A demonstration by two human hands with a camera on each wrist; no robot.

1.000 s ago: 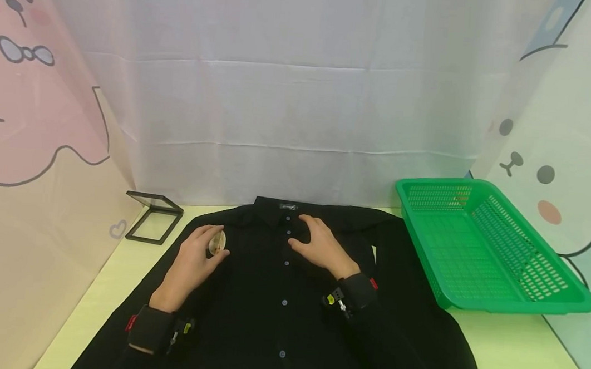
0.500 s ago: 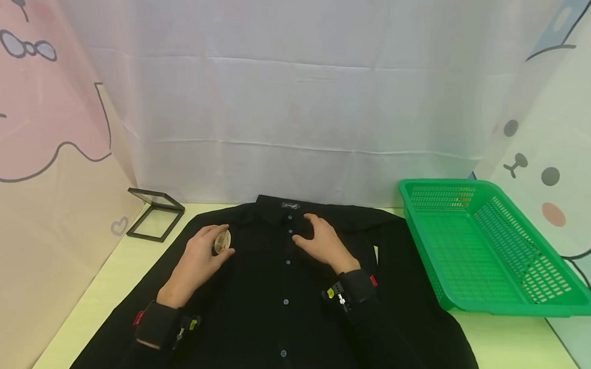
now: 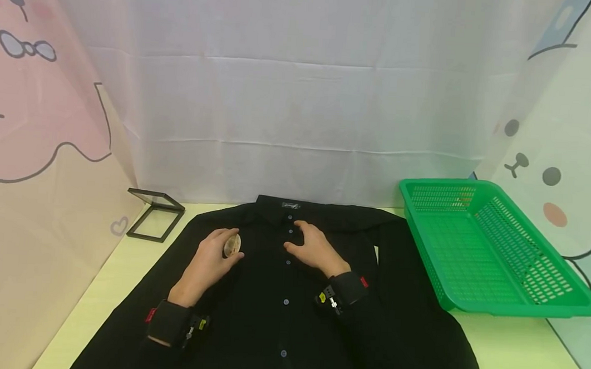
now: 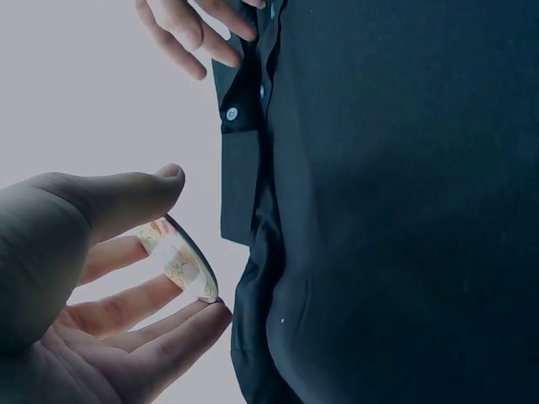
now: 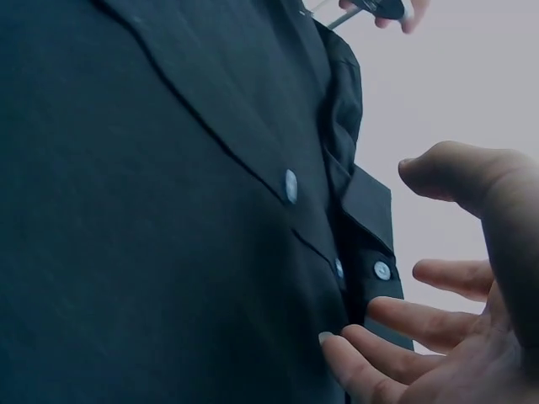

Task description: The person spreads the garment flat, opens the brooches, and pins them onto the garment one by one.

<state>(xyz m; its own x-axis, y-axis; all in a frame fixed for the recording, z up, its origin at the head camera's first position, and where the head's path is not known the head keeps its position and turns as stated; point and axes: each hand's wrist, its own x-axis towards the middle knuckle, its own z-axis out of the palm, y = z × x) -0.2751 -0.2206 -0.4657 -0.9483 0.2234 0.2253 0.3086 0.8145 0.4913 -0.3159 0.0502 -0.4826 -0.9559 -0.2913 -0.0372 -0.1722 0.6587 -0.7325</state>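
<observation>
A black button-up shirt [image 3: 253, 316] lies spread face up, its collar at the far side. Over its left half, my left hand [image 3: 208, 266] pinches a small round disc [image 3: 231, 245] between thumb and fingers. Seen from the left wrist, the disc [image 4: 178, 261] has a pale, gold-toned patterned face and a dark thin edge; its exact kind is unclear. My right hand [image 3: 317, 250] hovers near the upper buttons, thumb and fingers apart and holding nothing. In the right wrist view its fingertips appear close to the shirt [image 5: 210, 278].
A black-rimmed square case [image 3: 144, 237] with a raised clear lid stands at the back left. A green plastic basket [image 3: 514, 308] sits on the right, beside the shirt's sleeve. A pale curtain [image 3: 299, 106] hangs behind the yellow table [image 3: 527, 352].
My left hand has moved right with the disc, toward the button line. My right hand has shifted slightly left and down. The head view has shifted a little.
</observation>
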